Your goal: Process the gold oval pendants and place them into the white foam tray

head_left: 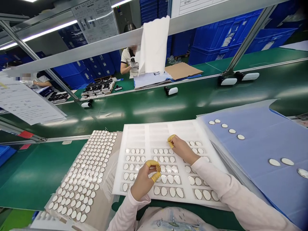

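My left hand (pixel 144 178) wears yellow finger cots and pinches an oval silver disc (pixel 158 168) above a white foam tray (pixel 158 134). Rows of similar discs lie in the tray's recesses, and its upper rows hold none. My right hand (pixel 181 149), also in yellow cots, sits over the tray's upper middle, its fingertips close together. Whether they hold anything is hidden. To the left, a tan-backed sheet (pixel 84 173) carries several rows of white-rimmed oval discs. On the right, a blue sheet (pixel 252 150) bears several scattered discs.
A green conveyor belt (pixel 156 112) runs behind the tray, under an aluminium frame (pixel 79 54) with a hanging white sheet (pixel 154 45). Beyond it, a co-worker (pixel 128 61) and another person (pixel 36 81) work among parts trays and stacked blue crates (pixel 226 35).
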Tool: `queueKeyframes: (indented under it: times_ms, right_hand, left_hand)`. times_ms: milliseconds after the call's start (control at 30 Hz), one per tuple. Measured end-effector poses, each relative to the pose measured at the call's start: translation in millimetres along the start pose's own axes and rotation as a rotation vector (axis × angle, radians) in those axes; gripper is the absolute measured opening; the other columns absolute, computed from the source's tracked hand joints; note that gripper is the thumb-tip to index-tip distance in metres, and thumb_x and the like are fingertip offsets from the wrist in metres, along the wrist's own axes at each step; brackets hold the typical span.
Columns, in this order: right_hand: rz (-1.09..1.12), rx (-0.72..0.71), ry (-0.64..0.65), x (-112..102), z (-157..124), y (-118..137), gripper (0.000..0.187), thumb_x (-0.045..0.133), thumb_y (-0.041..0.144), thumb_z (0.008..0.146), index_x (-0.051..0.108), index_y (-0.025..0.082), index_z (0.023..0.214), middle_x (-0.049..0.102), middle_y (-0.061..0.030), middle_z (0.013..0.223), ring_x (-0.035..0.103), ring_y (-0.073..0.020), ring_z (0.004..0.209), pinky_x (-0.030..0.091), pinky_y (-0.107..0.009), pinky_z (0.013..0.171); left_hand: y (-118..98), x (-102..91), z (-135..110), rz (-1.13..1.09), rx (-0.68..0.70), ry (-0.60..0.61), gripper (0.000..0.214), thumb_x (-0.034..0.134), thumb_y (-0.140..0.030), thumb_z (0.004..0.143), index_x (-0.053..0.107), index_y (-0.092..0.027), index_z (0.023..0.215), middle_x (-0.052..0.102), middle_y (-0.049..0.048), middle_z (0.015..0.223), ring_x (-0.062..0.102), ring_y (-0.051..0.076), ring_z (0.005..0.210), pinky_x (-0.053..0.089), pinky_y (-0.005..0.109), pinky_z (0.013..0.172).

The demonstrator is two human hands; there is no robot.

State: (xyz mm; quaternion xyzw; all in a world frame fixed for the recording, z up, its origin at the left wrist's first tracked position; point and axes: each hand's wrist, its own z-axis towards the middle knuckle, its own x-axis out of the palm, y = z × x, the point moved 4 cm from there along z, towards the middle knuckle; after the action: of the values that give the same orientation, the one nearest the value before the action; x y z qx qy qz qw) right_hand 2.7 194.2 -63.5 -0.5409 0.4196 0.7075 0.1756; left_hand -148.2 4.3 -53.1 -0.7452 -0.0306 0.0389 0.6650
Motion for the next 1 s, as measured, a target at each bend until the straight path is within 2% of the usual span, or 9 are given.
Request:
queueKeyframes:
  times_ms: [200, 267, 367, 433, 533, 733, 800, 900, 1000]
  right_hand:
    - [-0.305, -0.103, 0.024, 3.8, -8.5, 13.1, 0.015, 0.064, 0.027, 0.097, 0.068, 0.014, 0.103, 0.070, -0.0053, 0.106, 0.068, -0.0199, 0.096, 0.055, -0.042, 0.088]
    - [-0.377, -0.141, -0.002, 5.6, -12.4, 17.7, 0.008, 0.063, 0.017, 0.094, 0.069, 0.013, 0.098, 0.071, -0.0073, 0.106, 0.066, -0.0229, 0.101, 0.052, -0.043, 0.091]
    - [-0.438, -0.216, -0.057, 8.0, -18.3, 21.5, 0.019, 0.059, 0.002, 0.084, 0.071, 0.012, 0.096, 0.073, -0.0123, 0.101, 0.065, -0.0285, 0.100, 0.049, -0.042, 0.089]
    - [-0.466, -0.265, -0.106, 8.9, -19.5, 20.9, 0.022, 0.056, 0.003, 0.084, 0.071, 0.011, 0.098, 0.074, -0.0153, 0.100, 0.065, -0.0310, 0.097, 0.048, -0.044, 0.086]
    - [-0.510, -0.332, -0.171, 10.1, -19.3, 20.0, 0.018, 0.053, 0.012, 0.090, 0.071, 0.011, 0.090, 0.074, -0.0168, 0.089, 0.065, -0.0331, 0.093, 0.047, -0.046, 0.087]
    - [-0.575, -0.337, -0.235, 12.3, -26.2, 24.0, 0.028, 0.045, 0.023, 0.097, 0.069, 0.015, 0.086, 0.072, -0.0170, 0.089, 0.062, -0.0357, 0.102, 0.044, -0.048, 0.093]
    - [-0.570, -0.324, -0.238, 13.8, -25.9, 21.3, 0.031, 0.043, 0.025, 0.097, 0.069, 0.014, 0.084, 0.071, -0.0196, 0.087, 0.062, -0.0384, 0.100, 0.044, -0.048, 0.090]
    - [-0.547, -0.330, -0.208, 19.1, -20.1, 11.0, 0.034, 0.044, 0.028, 0.095, 0.069, 0.016, 0.074, 0.067, -0.0200, 0.075, 0.063, -0.0377, 0.083, 0.047, -0.047, 0.079]
    - [-0.478, -0.278, -0.174, 24.7, -11.5, -4.4, 0.036, 0.043, 0.032, 0.093, 0.068, 0.019, 0.071, 0.064, -0.0192, 0.068, 0.061, -0.0370, 0.075, 0.048, -0.046, 0.070]
  left_hand:
    - [3.7, -15.1, -1.2, 0.051, 0.012, -0.042, 0.031, 0.062, -0.008, 0.081, 0.060, -0.020, 0.110, 0.063, 0.0051, 0.106, 0.064, 0.017, 0.099, 0.052, 0.042, 0.102]
    - [1.1, -19.7, -4.0, 0.075, 0.018, -0.076, 0.032, 0.061, -0.007, 0.081, 0.059, -0.020, 0.110, 0.062, 0.0041, 0.103, 0.064, 0.016, 0.098, 0.052, 0.042, 0.102]
    - [-3.0, -27.8, -9.9, 0.096, 0.059, -0.139, 0.031, 0.062, -0.007, 0.082, 0.057, -0.020, 0.109, 0.062, 0.0031, 0.099, 0.064, 0.016, 0.097, 0.052, 0.041, 0.102]
    - [-4.3, -35.1, -14.8, 0.115, 0.098, -0.179, 0.031, 0.064, -0.007, 0.081, 0.057, -0.020, 0.109, 0.062, 0.0034, 0.100, 0.064, 0.016, 0.097, 0.054, 0.040, 0.100]
    - [-5.1, -48.3, -28.1, 0.159, 0.122, -0.265, 0.034, 0.065, -0.007, 0.080, 0.057, -0.020, 0.111, 0.061, 0.0047, 0.105, 0.064, 0.017, 0.098, 0.055, 0.040, 0.098]
    - [-5.2, -75.4, -76.9, 0.301, 0.112, -0.464, 0.031, 0.063, -0.011, 0.085, 0.057, -0.020, 0.114, 0.063, 0.0059, 0.111, 0.065, 0.017, 0.100, 0.056, 0.036, 0.097]
    - [0.5, -89.3, -94.3, 0.519, 0.007, -0.514, 0.031, 0.062, -0.014, 0.088, 0.056, -0.021, 0.118, 0.063, 0.0074, 0.116, 0.065, 0.018, 0.106, 0.054, 0.035, 0.099]
    - [15.4, -118.2, -124.1, 0.881, -0.268, -0.557, 0.032, 0.056, -0.016, 0.094, 0.054, -0.019, 0.126, 0.059, 0.0117, 0.129, 0.056, 0.023, 0.125, 0.046, 0.038, 0.110]
    - [32.4, -150.1, -159.7, 0.990, -0.476, -0.589, 0.032, 0.049, -0.011, 0.094, 0.055, -0.015, 0.126, 0.057, 0.0155, 0.130, 0.054, 0.027, 0.127, 0.043, 0.043, 0.111]
